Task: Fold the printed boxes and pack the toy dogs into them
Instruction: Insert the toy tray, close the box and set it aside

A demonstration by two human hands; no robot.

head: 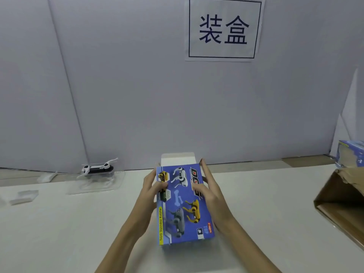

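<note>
**Two hands hold a printed toy-dog box over the counter**

Closest to the viewer, two bare forearms reach forward and meet on a blue printed box [182, 203], held just above the pale counter [78, 223]. The left hand [152, 186] holds the box's left long edge, thumb curled onto the printed face and fingers hidden behind. The right hand [208, 191] holds the opposite long edge, thumb on the face, fingers stretched along the side toward the far end. Both grips are closed on the box. The face shows cartoon robot dogs, a bone and the words "funny moving dog".

The box looks like thin card: light, hollow and easily dented, so the long folded edges, where the hands already sit, seem the firmest places to hold. Its glossy print may be a little slippery. At the far end a white tuck flap [178, 159] stands open and would likely crease if pinched.

Farther back on the left, a white and black toy dog [98, 168] lies in a clear plastic tray [94, 183]; this thin shell probably flexes, so lifting it from underneath seems safest. At the right edge sit a brown carton [338, 203] and another printed box [350, 156]. On the grey wall hangs a paper sign [224, 29].
</note>
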